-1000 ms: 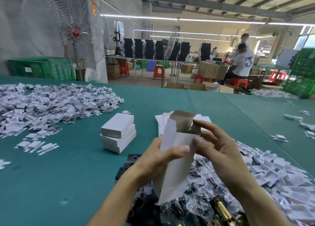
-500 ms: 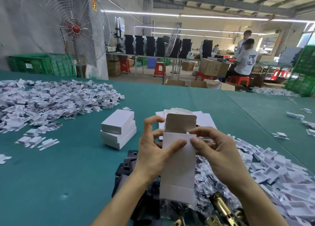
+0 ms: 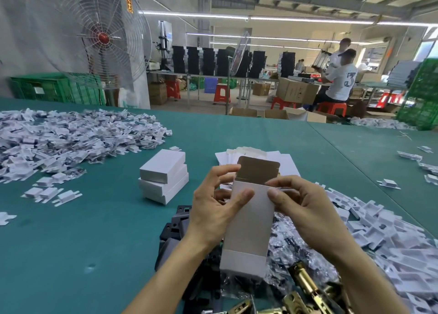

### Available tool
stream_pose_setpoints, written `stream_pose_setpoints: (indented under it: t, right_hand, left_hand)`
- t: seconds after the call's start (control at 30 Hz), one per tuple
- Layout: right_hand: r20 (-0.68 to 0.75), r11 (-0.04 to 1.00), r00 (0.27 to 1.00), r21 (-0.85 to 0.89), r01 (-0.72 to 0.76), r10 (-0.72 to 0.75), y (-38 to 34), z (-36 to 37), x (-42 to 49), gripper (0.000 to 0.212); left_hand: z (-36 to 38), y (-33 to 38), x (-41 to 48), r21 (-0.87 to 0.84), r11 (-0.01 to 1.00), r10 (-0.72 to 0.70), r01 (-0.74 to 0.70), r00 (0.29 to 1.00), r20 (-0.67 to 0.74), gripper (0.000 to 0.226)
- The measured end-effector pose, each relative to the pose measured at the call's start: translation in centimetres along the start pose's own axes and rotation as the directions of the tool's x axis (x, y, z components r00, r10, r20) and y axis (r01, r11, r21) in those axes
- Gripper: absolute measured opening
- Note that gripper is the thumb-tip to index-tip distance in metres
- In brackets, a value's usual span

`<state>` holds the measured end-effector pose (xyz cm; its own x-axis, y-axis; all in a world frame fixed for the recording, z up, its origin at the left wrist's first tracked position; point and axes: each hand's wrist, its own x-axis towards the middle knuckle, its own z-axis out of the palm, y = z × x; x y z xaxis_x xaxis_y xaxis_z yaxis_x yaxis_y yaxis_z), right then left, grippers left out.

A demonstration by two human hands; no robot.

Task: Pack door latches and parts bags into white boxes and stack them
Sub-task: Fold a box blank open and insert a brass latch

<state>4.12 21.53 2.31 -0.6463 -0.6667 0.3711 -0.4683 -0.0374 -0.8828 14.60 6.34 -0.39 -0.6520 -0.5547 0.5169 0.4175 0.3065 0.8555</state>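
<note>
Both hands show in the head view: our left hand point(image 3: 211, 209) and right hand point(image 3: 305, 209) grip the white box point(image 3: 248, 230) upright above the parts bags point(image 3: 291, 242), top flap open. We judge filling comes next: one hand must let go to fetch a brass latch point(image 3: 305, 287).

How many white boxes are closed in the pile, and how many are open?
closed white boxes, stacked on the table: 3
open white box, held up: 1
Total: 4
</note>
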Motion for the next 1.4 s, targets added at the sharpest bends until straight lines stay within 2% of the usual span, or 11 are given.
stream_pose_setpoints:
  t: [0.17,0.37,0.5,0.6,0.7,0.77,0.87,1.07,1.17,1.3,1.4]
  right_hand:
    - [0.053,0.992,0.999,-0.127,-0.005,0.011,0.3,-0.1,0.0,0.030]
    - [0.063,0.968,0.998,-0.252,0.010,0.006,0.7,-0.2,0.0,0.019]
    - [0.029,0.978,0.999,-0.210,-0.008,0.014,1.1,-0.2,0.0,0.056]
    - [0.033,0.978,0.999,-0.208,0.027,-0.021,1.0,-0.3,0.0,0.060]
    - [-0.011,0.994,1.000,-0.108,0.006,-0.007,1.2,-0.4,0.0,0.067]
    - [-0.012,0.995,1.000,-0.098,0.014,-0.015,1.2,-0.5,-0.1,0.052]
    - [0.062,0.987,0.998,-0.164,0.006,0.005,1.3,-0.5,0.0,0.029]
    - [0.079,0.993,0.995,-0.108,-0.045,0.054,1.2,-0.5,0.0,0.049]
    - [0.070,0.988,0.997,-0.152,-0.012,0.023,1.2,-0.5,0.0,0.036]
    - [0.039,0.994,0.999,-0.105,-0.013,0.017,1.1,-0.5,0.0,0.024]
    - [0.083,0.978,0.997,-0.206,0.011,0.006,1.0,-0.6,0.0,0.009]
  left_hand:
    - [0.2,-0.5,-0.1,-0.067,0.994,-0.086,0.089,0.995,0.054,0.039]
    - [0.4,-0.7,-0.1,-0.062,0.993,-0.104,0.104,0.995,0.008,0.034]
    - [0.4,-1.0,-0.2,-0.036,0.992,-0.121,0.122,0.992,0.025,0.038]
    - [0.4,-1.0,-0.3,-0.074,0.980,-0.175,0.182,0.980,0.097,0.043]
    - [0.5,-1.2,-0.3,-0.145,0.960,-0.224,0.238,0.969,0.107,0.039]
    - [0.5,-1.2,-0.2,-0.172,0.950,-0.256,0.261,0.965,0.049,0.029]
    - [0.5,-1.3,0.0,-0.156,0.956,-0.249,0.247,0.969,0.011,0.021]
    - [0.5,-0.8,-0.2,-0.217,0.949,-0.228,0.230,0.973,0.033,0.017]
    - [0.5,-0.8,-0.4,-0.133,0.967,-0.209,0.218,0.975,0.076,0.014]
    - [0.7,-1.0,-0.5,-0.106,0.965,-0.224,0.240,0.965,0.137,0.011]
    - [0.7,-1.5,-0.5,-0.073,0.966,-0.236,0.246,0.963,0.132,0.014]
